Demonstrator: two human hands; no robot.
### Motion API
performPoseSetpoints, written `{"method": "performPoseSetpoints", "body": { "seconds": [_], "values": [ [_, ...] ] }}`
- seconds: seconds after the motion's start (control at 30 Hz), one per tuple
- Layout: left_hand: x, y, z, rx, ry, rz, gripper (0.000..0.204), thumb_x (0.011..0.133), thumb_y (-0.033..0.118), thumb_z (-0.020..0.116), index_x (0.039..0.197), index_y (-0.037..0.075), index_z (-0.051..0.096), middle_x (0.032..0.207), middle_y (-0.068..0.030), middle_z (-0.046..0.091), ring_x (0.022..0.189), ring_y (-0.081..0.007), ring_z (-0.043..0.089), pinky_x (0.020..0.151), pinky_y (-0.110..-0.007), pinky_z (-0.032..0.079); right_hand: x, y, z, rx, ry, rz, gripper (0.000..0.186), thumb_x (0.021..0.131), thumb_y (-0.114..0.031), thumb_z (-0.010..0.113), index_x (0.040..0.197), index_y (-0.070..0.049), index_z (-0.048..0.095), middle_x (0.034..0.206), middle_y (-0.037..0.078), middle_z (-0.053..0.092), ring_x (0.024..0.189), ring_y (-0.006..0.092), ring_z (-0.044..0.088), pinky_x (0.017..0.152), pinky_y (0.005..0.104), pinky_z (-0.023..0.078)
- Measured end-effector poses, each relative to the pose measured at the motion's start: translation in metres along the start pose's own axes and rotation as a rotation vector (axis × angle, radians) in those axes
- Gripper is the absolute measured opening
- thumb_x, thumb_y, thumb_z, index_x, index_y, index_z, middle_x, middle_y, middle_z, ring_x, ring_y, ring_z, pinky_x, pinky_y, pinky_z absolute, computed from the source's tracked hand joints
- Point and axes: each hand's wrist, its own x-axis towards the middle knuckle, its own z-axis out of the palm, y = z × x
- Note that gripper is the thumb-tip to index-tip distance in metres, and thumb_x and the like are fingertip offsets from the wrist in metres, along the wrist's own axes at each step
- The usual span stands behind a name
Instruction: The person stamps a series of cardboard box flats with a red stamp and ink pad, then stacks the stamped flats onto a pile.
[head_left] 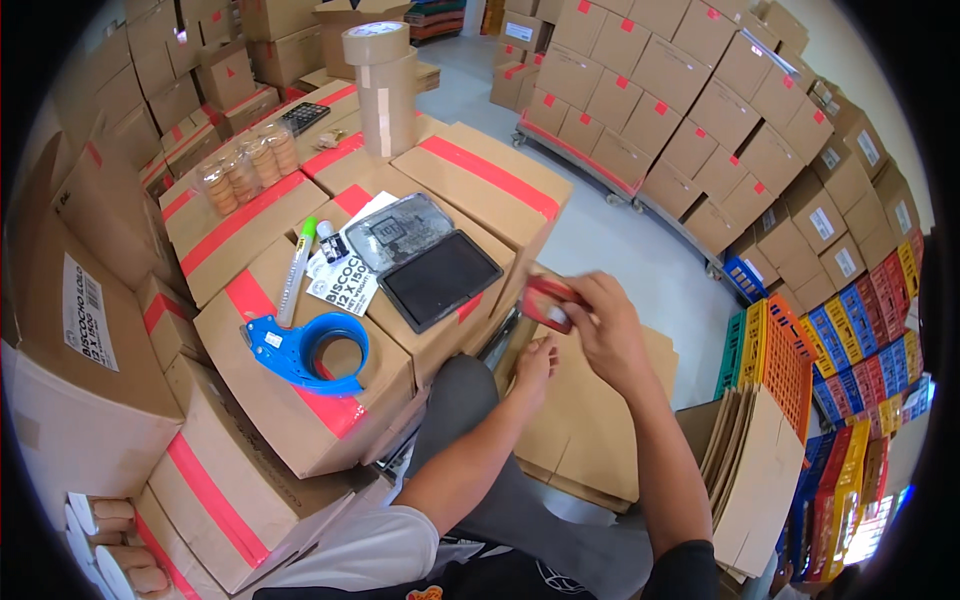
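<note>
My right hand (603, 325) is closed around a small red boxy thing with a pale patch (547, 304); blur hides its exact kind. Just below and left of it, my left hand (537, 366) has its fingers curled together; whatever they may hold is hidden. Both hands are above flat cardboard sheets (600, 410), beside my knee. On the taped cartons to the left lie an open ink pad (440, 280) with its grey lid (398, 232), a blue tape dispenser (290, 350), a green-capped marker (297, 275), a small bottle (331, 242) and printed white labels (342, 287).
Stacked tan tape rolls (388, 100), clear packs of round biscuits (250, 165) and a calculator (304, 117) stand farther back on the cartons. Cartons fill a trolley (600, 170) across the floor. Plastic crates (785, 350) and folded cardboard (745, 470) stand at the right.
</note>
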Motion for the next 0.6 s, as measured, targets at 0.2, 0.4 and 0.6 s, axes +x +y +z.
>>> {"method": "performPoseSetpoints", "body": {
  "seconds": [0.2, 0.4, 0.6],
  "values": [
    [-0.004, 0.007, 0.006, 0.001, -0.053, -0.010, 0.020, 0.093, 0.030, 0.064, 0.083, 0.015, 0.057, 0.074, 0.0051, 0.056, 0.065, -0.0052, 0.054, 0.057, -0.023, 0.042, 0.088, -0.046, 0.048, 0.026, -0.137, -0.337, 0.028, 0.086, 0.000, 0.064, 0.114, -0.006, 0.066, 0.102, 0.011, 0.065, 0.100, 0.0332, 0.057, 0.088, 0.0411, 0.047],
    [0.002, 0.013, -0.003, -0.080, -0.130, -0.008, 0.023, 0.093, 0.033, 0.064, 0.085, 0.013, 0.057, 0.077, 0.0037, 0.056, 0.070, -0.0060, 0.055, 0.062, -0.023, 0.044, 0.103, -0.040, 0.086, -0.023, -0.320, -0.392, 0.031, 0.085, 0.002, 0.062, 0.115, -0.008, 0.066, 0.106, 0.010, 0.066, 0.102, 0.0343, 0.057, 0.089, 0.0436, 0.047],
    [-0.003, 0.012, 0.001, -0.067, -0.184, 0.029, 0.030, 0.096, 0.040, 0.059, 0.099, 0.010, 0.064, 0.087, 0.0017, 0.063, 0.078, -0.0078, 0.057, 0.066, -0.026, 0.046, 0.103, -0.036, 0.082, -0.061, -0.294, -0.449, 0.036, 0.082, 0.001, 0.061, 0.116, -0.010, 0.066, 0.107, 0.008, 0.066, 0.103, 0.0314, 0.058, 0.087, 0.0435, 0.046]
  ]
}}
